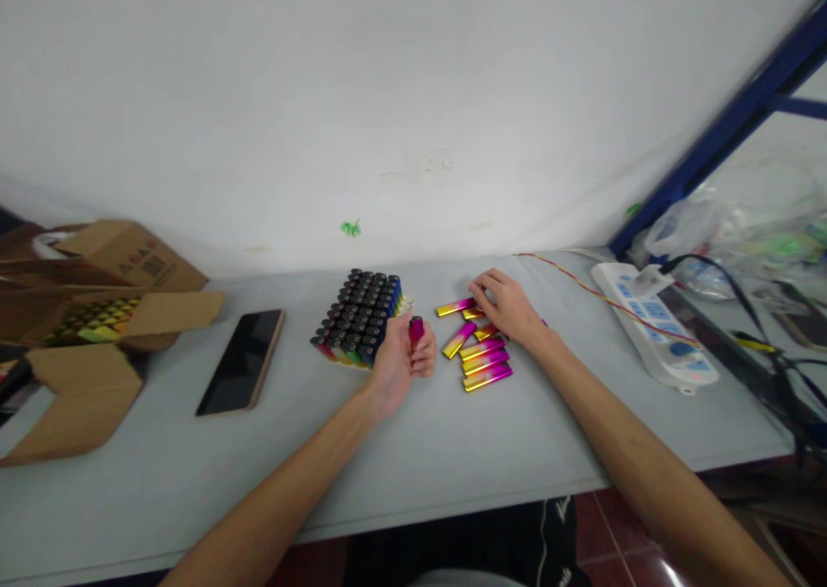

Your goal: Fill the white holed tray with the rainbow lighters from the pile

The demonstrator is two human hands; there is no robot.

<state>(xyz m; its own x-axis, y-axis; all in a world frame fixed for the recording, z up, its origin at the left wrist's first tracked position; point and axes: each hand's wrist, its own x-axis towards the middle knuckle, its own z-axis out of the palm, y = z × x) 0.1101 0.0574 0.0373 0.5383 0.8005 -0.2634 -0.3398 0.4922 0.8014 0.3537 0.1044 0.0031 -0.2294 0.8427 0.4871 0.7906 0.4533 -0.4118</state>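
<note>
My left hand (pixel 399 359) is closed around a shiny magenta sleeve (pixel 417 330), held upright with its dark end up. Right beside it stands a tight block of upright, lighter-sized pieces with black tops (pixel 355 311) and coloured bodies. To the right, several loose metallic sleeves (pixel 486 365), fading from pink to yellow, lie flat on the table. My right hand (pixel 507 307) rests over the upper ones with bent fingers. Its fingertips pinch at the end of one pink and yellow sleeve (pixel 452 308); the palm hides part of the pile.
A phone (pixel 240 363) lies left of the block. Farther left, an open cardboard box (pixel 83 389) contains yellow-tipped pieces. On the right are a white power strip (pixel 652 324), a red-yellow wire (pixel 581 287), black cables and plastic bags (pixel 698 225). A white wall backs the grey table (pixel 362 475).
</note>
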